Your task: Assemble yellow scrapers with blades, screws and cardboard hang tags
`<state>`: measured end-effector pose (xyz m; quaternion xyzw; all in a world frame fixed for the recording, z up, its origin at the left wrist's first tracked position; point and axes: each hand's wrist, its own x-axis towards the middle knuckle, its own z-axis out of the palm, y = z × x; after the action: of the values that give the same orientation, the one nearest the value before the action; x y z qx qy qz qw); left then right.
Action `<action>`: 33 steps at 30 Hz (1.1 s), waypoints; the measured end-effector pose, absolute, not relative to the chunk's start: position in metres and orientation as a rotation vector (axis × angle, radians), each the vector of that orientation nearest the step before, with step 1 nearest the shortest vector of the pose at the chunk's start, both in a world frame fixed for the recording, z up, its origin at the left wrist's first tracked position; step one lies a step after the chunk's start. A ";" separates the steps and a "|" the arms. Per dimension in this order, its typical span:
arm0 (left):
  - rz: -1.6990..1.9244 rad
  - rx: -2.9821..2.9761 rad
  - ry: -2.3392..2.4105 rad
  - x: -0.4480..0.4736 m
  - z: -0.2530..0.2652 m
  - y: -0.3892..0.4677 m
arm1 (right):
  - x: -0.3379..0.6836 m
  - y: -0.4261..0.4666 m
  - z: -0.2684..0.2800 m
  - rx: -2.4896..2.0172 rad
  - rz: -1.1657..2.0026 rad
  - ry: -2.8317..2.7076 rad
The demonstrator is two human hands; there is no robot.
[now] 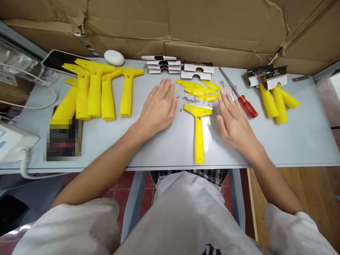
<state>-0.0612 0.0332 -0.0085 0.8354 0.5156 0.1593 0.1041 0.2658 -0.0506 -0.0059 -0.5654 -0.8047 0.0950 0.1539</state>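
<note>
On the grey table [159, 150]: a yellow scraper [199, 138] between left hand [159, 108] and right hand [235, 122]

The scraper lies flat at the middle of the near side, handle toward the person, head pointing away, with a metal edge showing along its far side. Neither hand touches it. The left hand rests palm down to its left, empty, its fingers side by side and the thumb near them. The right hand lies palm down on the other side, also empty, its fingers together and the thumb apart. Its fingertips reach close to some small blades [228, 89]; whether they touch, I cannot tell.

Just beyond the scraper's head sits a scatter of screws [191, 100], and behind those a loose pile of yellow covers [199, 91]. A screwdriver [247, 106] with a red handle lies slantwise beyond the right hand. Farther back, folded cards [164, 67] stand in two stacks against the cardboard [186, 28].

At the left, several yellow handles [95, 94] lie grouped, some overlapping, with a white oval object [114, 57] behind them. Toward the right end lie more yellow handles, topped with black-and-white sleeves [276, 77], and near them a flat metal strip [300, 78].
</note>
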 end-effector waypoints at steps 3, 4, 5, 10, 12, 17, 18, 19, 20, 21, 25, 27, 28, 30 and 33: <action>0.383 2.396 1.629 -0.067 -0.002 0.016 | 0.262 -0.085 -0.009 -1.702 0.242 -2.272; 0.364 2.378 1.640 -0.067 0.000 0.005 | 0.261 -0.093 -0.011 -1.742 0.243 -2.260; 0.349 2.364 1.648 -0.067 0.001 -0.007 | 0.260 -0.099 -0.013 -1.782 0.243 -2.254; 0.305 2.299 1.754 -0.051 -0.010 -0.058 | 0.257 -0.104 -0.026 -1.806 0.200 -2.343; 0.349 2.294 1.781 -0.047 -0.016 -0.065 | 0.257 -0.103 -0.028 -1.791 0.169 -2.358; 0.338 2.322 1.768 -0.048 -0.019 -0.063 | 0.257 -0.104 -0.026 -1.801 0.105 -2.372; 0.328 2.327 1.763 -0.049 -0.018 -0.062 | 0.257 -0.104 -0.025 -1.803 0.087 -2.381; 0.322 2.331 1.758 -0.049 -0.017 -0.062 | 0.257 -0.104 -0.024 -1.803 0.061 -2.392; 0.318 2.330 1.759 -0.049 -0.016 -0.062 | 0.256 -0.104 -0.022 -1.800 0.025 -2.404; 0.321 2.322 1.773 -0.048 -0.013 -0.064 | 0.256 -0.103 -0.020 -1.796 -0.020 -2.418; 0.433 2.274 1.897 -0.030 0.008 -0.075 | 0.255 -0.097 -0.005 -1.755 -0.180 -2.516; 0.506 2.302 1.846 -0.013 0.023 -0.080 | 0.257 -0.090 0.006 -1.720 -0.239 -2.588; 0.516 2.322 1.784 -0.003 0.029 -0.082 | 0.259 -0.086 0.013 -1.696 -0.271 -2.622; 0.450 2.348 1.689 0.016 0.039 -0.081 | 0.263 -0.077 0.025 -1.659 -0.317 -2.667; 0.243 2.352 1.658 0.039 0.043 -0.071 | 0.272 -0.059 0.037 -1.672 -0.277 -2.650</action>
<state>0.0387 -0.0706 0.0430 0.8079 0.5696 0.0835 0.1264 0.2724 -0.0588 0.0371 -0.5316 -0.8424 -0.0879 -0.0019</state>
